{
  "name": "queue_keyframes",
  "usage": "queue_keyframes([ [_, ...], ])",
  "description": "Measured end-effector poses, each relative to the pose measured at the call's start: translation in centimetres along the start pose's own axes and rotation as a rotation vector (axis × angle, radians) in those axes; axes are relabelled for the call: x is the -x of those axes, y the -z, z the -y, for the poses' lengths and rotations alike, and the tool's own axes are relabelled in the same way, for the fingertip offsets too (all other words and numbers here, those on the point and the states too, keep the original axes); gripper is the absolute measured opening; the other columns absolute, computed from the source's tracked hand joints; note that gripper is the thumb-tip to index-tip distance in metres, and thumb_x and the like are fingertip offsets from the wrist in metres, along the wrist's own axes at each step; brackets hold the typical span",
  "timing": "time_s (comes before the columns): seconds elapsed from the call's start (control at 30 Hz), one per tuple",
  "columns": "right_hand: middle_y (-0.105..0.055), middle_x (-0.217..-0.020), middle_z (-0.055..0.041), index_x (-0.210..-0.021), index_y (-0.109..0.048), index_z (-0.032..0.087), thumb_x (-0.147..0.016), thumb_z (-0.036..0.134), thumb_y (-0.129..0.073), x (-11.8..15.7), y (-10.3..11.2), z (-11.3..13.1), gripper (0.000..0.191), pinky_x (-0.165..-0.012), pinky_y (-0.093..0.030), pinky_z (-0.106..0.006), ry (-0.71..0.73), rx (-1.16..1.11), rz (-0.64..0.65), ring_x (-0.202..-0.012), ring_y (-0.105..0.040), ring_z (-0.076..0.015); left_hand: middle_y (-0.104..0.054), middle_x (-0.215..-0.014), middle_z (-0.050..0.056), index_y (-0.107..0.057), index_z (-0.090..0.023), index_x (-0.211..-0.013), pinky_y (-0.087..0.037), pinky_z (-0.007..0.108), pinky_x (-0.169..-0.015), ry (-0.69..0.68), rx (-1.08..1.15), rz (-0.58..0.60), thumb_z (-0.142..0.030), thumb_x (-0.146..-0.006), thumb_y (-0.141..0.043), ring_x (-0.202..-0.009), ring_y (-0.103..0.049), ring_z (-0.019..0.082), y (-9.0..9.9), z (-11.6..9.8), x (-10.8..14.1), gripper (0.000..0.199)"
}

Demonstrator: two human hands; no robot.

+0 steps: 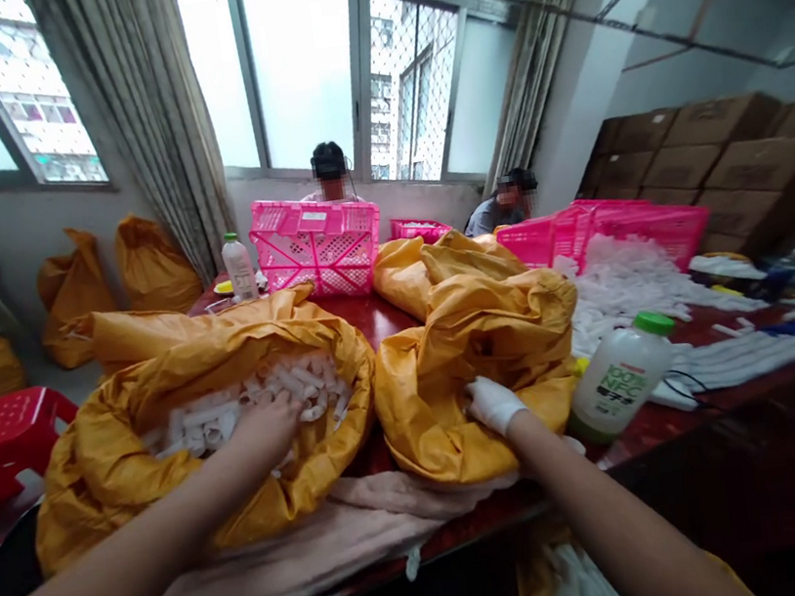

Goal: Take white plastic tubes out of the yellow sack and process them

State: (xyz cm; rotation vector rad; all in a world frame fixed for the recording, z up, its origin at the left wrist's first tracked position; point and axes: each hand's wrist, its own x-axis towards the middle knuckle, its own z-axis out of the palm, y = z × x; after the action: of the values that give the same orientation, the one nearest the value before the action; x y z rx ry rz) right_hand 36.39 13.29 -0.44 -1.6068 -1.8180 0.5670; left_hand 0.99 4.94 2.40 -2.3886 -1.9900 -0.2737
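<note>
My bare left hand (274, 426) reaches into a wide yellow sack (119, 475) and touches a heap of short white plastic tubes (200, 424). Its fingertips are hidden among the tubes, so its grip does not show. My right hand (495, 405), in a white glove, is inside the mouth of a second yellow sack (431, 431). Its fingers look curled, with fingertips bare and dark against the folds; anything in them is hidden. A pinkish cloth (368, 509) lies under the sacks along the table's front edge.
A green-capped bottle (623, 380) stands just right of the right sack. Pink baskets (317, 250) and a pile of white pieces (624, 281) sit farther back on the red table (377, 316). Two people sit across. A red stool (2, 432) is at left.
</note>
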Motion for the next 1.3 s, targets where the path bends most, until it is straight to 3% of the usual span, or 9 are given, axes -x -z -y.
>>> queue_keyframes([
  [0.1, -0.058, -0.054, -0.0049, -0.046, -0.055, 0.014, -0.063, 0.007, -0.059, -1.2, -0.8, 0.8, 0.019, -0.070, -0.042, -0.029, -0.044, -0.082, 0.068, -0.068, -0.060, -0.0179, -0.065, -0.097, 0.008, -0.055, -0.017, -0.112, -0.047, 0.029, -0.077, 0.023, 0.135, 0.003, -0.032, -0.093, -0.028, -0.087, -0.061, 0.019, 1.1, -2.2, 2.5, 0.036],
  [0.17, -0.062, -0.061, -0.0040, -0.069, -0.063, 0.014, -0.066, 0.014, -0.062, 0.0, -1.0, 2.4, 0.003, -0.066, -0.044, -0.028, -0.021, -0.176, 0.096, -0.067, -0.060, -0.0177, -0.064, -0.097, 0.008, -0.049, -0.015, -0.116, -0.048, 0.026, -0.076, 0.106, 0.412, -0.030, -0.038, -0.094, -0.025, -0.085, -0.061, 0.017, 0.6, -4.4, 4.8, 0.040],
  [0.27, -0.066, -0.081, -0.0025, -0.109, -0.053, 0.020, -0.077, 0.037, -0.058, 3.8, -1.2, 6.4, 0.036, -0.056, -0.046, -0.025, -0.023, -0.546, 0.153, -0.067, -0.061, -0.0149, -0.063, -0.090, 0.007, -0.046, -0.013, -0.118, -0.049, 0.025, -0.068, 0.139, 0.903, 0.058, -0.045, -0.091, -0.034, -0.071, -0.060, 0.015, -0.8, -7.9, 7.9, 0.044],
  [0.47, -0.059, -0.065, 0.0055, -0.078, -0.054, 0.022, -0.057, 0.033, -0.080, 10.1, -4.1, 13.1, 0.035, -0.052, -0.047, -0.018, -0.199, -1.308, 0.126, -0.057, -0.057, -0.0092, -0.061, -0.117, 0.006, -0.050, -0.021, -0.124, -0.040, 0.028, -0.093, -0.002, 1.099, 0.082, -0.041, -0.090, -0.045, -0.104, -0.055, 0.019, -1.2, -11.5, 9.8, 0.040],
  [0.67, -0.060, -0.073, 0.0008, -0.071, -0.061, 0.020, -0.070, 0.028, -0.072, 12.8, -5.7, 12.8, 0.014, -0.064, -0.051, -0.021, 0.129, -1.116, 0.121, -0.068, -0.058, -0.0112, -0.065, -0.087, 0.006, -0.055, -0.014, -0.117, -0.045, 0.023, -0.065, 0.049, 1.460, 0.191, -0.055, -0.087, -0.044, -0.070, -0.057, 0.014, -2.6, -11.9, 9.9, 0.052],
  [0.83, -0.061, -0.103, -0.0038, -0.085, -0.069, 0.026, -0.075, 0.028, -0.068, 13.6, -5.8, 10.7, 0.010, -0.069, -0.052, -0.024, 0.214, -1.128, 0.072, -0.096, -0.058, -0.0167, -0.063, -0.100, 0.006, -0.060, -0.017, -0.110, -0.042, 0.025, -0.083, 0.039, 1.416, 0.094, -0.045, -0.086, -0.052, -0.092, -0.055, 0.017, -3.1, -11.6, 10.1, 0.037],
  [0.97, -0.061, -0.096, -0.0015, -0.081, -0.068, 0.026, -0.069, 0.027, -0.074, 13.4, -5.9, 9.9, 0.013, -0.046, -0.046, -0.019, 0.142, -1.208, 0.073, -0.063, -0.058, -0.0101, -0.055, -0.066, -0.001, -0.059, -0.015, -0.107, -0.036, 0.018, -0.049, 0.086, 1.618, 0.266, -0.054, -0.082, -0.051, -0.051, -0.044, 0.007, -3.4, -11.8, 10.0, 0.047],
  [1.17, -0.066, -0.071, -0.0005, -0.071, -0.067, 0.019, -0.060, 0.033, -0.080, 13.1, -6.8, 10.5, 0.022, -0.061, -0.053, -0.026, -0.057, -1.080, -0.018, -0.063, -0.059, -0.0126, -0.068, -0.094, 0.008, -0.061, -0.020, -0.111, -0.044, 0.031, -0.078, 0.103, 0.814, -0.058, -0.032, -0.087, -0.045, -0.088, -0.062, 0.022, -3.8, -12.1, 9.6, 0.031],
  [1.3, -0.071, -0.080, -0.0036, -0.076, -0.069, 0.020, -0.062, 0.043, -0.077, 14.2, -7.9, 10.3, 0.028, -0.072, -0.055, -0.030, -0.182, -1.125, -0.101, -0.073, -0.065, -0.0159, -0.070, -0.090, 0.007, -0.062, -0.021, -0.104, -0.046, 0.028, -0.073, 0.042, 0.666, -0.045, -0.030, -0.088, -0.042, -0.083, -0.065, 0.021, -3.7, -12.4, 9.2, 0.027],
])
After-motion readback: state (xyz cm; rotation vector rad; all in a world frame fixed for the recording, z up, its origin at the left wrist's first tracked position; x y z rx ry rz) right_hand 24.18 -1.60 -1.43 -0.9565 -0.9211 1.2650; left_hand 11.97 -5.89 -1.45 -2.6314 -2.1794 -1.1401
